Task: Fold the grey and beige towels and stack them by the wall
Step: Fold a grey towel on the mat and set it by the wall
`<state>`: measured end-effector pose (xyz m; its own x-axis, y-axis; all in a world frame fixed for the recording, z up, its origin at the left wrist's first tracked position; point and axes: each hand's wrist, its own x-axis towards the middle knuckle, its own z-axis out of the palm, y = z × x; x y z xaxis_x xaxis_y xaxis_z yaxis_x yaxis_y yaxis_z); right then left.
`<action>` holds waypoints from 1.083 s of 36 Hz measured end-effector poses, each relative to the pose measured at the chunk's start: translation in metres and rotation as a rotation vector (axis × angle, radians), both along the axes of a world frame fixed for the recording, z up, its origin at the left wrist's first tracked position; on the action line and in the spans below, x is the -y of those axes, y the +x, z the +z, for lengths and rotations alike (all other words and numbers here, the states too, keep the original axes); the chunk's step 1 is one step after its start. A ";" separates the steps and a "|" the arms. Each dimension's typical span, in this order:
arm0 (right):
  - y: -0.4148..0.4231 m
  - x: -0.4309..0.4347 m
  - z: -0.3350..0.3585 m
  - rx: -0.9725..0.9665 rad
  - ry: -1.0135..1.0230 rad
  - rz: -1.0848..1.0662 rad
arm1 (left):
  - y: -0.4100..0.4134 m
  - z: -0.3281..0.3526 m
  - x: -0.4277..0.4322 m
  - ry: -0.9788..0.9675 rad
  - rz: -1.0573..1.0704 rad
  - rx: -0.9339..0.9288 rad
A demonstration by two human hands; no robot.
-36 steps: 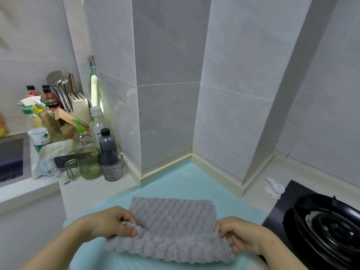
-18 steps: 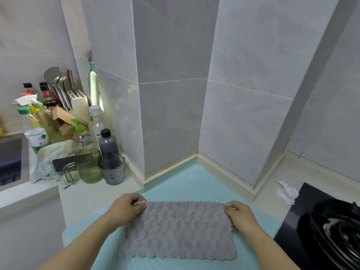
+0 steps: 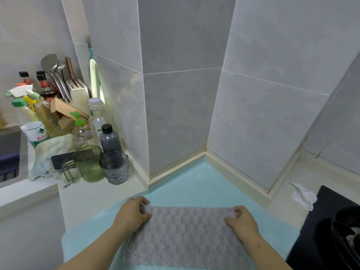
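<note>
A grey fluffy towel [image 3: 187, 236] lies folded in a flat rectangle on the light blue mat [image 3: 187, 190], near the front of the counter. My left hand [image 3: 133, 214] pinches its far left corner with curled fingers. My right hand [image 3: 241, 220] pinches its far right corner the same way. The tiled wall corner [image 3: 205, 151] stands behind the mat. No beige towel shows in this view.
Left of the mat stand a green ribbed cup [image 3: 89, 163], a grey glass [image 3: 115, 167], bottles [image 3: 110, 138], a phone [image 3: 62, 160] on a rag and a knife block [image 3: 77, 93]. A crumpled white tissue [image 3: 303, 195] and a black stove [image 3: 331, 230] sit at the right.
Both hands carried the near edge of the grey towel away from me and laid it on the far edge, folding it in half. They now hold the far corners.
</note>
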<state>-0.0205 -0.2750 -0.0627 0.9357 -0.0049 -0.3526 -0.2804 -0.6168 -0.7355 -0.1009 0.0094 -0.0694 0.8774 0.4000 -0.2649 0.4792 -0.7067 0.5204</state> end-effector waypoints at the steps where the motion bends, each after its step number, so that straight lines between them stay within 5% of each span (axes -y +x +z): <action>1: 0.000 -0.001 -0.001 -0.020 -0.015 0.005 | 0.001 0.000 0.000 -0.006 0.022 -0.013; 10: 0.000 0.001 -0.006 0.020 0.029 -0.043 | 0.004 0.002 0.004 -0.059 0.104 -0.033; 17: -0.003 0.009 -0.007 0.012 0.107 -0.075 | -0.003 0.002 0.009 -0.404 0.285 0.136; 29: -0.025 0.023 0.005 -0.157 -0.028 0.110 | -0.033 0.011 0.011 -0.369 -0.078 -0.064; 39: -0.041 0.024 0.014 -0.116 0.053 0.118 | -0.050 0.008 0.018 -0.344 -0.070 -0.087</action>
